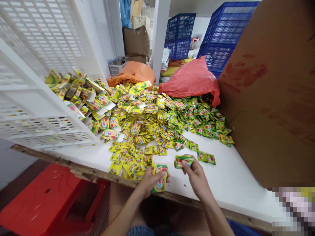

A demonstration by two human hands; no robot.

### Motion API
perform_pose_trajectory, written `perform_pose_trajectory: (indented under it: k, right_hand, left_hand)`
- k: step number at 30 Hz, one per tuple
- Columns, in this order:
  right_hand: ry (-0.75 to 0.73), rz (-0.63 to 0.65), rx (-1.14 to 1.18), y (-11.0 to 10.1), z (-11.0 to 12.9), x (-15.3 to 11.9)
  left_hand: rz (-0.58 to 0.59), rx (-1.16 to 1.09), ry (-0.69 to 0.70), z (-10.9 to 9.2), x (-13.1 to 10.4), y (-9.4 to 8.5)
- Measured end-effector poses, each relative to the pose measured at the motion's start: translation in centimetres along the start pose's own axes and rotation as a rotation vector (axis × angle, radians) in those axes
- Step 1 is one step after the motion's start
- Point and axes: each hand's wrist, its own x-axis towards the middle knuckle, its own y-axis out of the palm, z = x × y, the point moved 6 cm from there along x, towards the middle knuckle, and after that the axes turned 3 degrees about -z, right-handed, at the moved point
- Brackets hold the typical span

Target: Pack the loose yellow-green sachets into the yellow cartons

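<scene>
My left hand (150,181) is closed round a small yellow-green carton (159,177) with a fruit print, its white flap standing up at the top. Just to the right, my right hand (195,173) pinches a green sachet (180,161) between thumb and fingers, apart from the carton. Beyond the hands spreads a heap of yellow sachets (130,162), with green sachets (204,121) on its right side. One green sachet strip (206,158) lies on the white tabletop (221,177) beside my right hand. Cartons with flaps showing (100,101) are piled to the left.
A tipped white plastic crate (59,105) stands at the left and a big cardboard box (265,108) at the right. An orange sack (135,72) and a red bag (194,78) lie behind the heap. Below left is a red stool (39,200). Blue crates (219,29) are stacked behind.
</scene>
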Motion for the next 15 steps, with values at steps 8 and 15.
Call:
perform_pose_trajectory:
  k: [8, 15]
  right_hand:
    - [-0.321, 0.297, -0.409, 3.5, 4.3, -0.2]
    - [-0.494, 0.493, -0.741, 4.8, 6.2, -0.6]
  left_hand:
    - [0.149, 0.214, 0.108, -1.0, -0.2, 1.4]
    - [0.196, 0.202, 0.118, -0.6, 0.2, 1.4]
